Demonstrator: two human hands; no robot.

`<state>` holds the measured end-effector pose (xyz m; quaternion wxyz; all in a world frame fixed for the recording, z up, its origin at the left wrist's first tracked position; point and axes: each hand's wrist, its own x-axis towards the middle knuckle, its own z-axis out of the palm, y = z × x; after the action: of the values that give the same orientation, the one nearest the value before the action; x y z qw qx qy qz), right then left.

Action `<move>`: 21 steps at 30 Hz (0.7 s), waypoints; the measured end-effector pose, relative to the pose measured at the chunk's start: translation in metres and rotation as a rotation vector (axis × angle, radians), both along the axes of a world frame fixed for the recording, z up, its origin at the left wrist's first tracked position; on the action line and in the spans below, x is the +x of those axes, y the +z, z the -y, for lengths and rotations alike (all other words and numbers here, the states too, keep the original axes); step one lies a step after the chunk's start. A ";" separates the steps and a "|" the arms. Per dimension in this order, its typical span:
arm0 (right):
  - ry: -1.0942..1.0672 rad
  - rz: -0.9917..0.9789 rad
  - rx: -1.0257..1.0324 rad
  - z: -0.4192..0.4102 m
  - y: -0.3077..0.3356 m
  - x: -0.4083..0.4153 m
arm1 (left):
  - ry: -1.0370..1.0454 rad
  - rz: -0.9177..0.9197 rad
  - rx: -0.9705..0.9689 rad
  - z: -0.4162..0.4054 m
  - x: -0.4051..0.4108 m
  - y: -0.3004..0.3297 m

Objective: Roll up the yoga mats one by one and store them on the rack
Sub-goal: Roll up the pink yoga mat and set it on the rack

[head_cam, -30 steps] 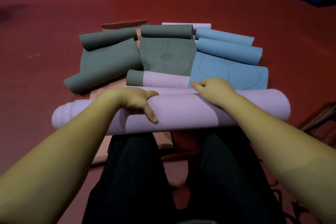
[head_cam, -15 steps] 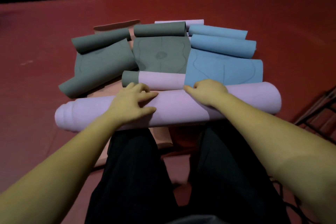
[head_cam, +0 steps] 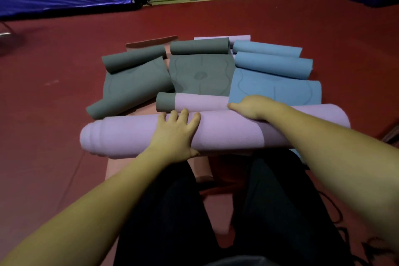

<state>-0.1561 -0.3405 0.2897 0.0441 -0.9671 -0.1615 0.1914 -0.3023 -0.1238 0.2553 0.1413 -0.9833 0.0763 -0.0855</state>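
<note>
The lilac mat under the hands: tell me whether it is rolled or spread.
Rolled. The lilac mat is a thick cylinder across the knees, spiral layers stepped at its left end; both hands press on top.

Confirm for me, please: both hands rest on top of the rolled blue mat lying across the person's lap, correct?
Not quite: the rolled mat under the hands is purple, not blue. The head view shows the left hand and the right hand resting on top of it, as you said; the blue mats lie farther away on the floor.
</note>
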 end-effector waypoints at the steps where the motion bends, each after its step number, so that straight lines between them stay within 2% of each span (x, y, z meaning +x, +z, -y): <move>1: 0.009 -0.034 0.000 0.000 0.006 0.002 | -0.027 0.000 -0.004 -0.002 -0.002 0.009; 5: 0.027 -0.167 0.028 0.002 0.007 0.003 | -0.048 -0.110 -0.017 -0.006 -0.003 0.027; 7: 0.025 -0.159 0.032 0.001 -0.001 0.002 | -0.022 -0.220 -0.060 -0.004 -0.001 0.023; 12: 0.073 0.221 0.081 -0.009 -0.012 0.001 | 0.067 -0.457 -0.270 -0.013 0.024 0.024; 15: 0.070 0.262 0.106 -0.002 -0.022 -0.007 | 0.129 -0.615 -0.378 -0.021 0.048 0.030; 21: 0.059 0.362 0.049 0.010 -0.045 -0.022 | 0.174 -0.902 -0.733 -0.022 0.081 0.032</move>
<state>-0.1776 -0.3500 0.2449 0.0325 -0.9793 -0.1997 0.0112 -0.2209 -0.1020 0.2872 -0.2480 -0.9098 0.0133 0.3326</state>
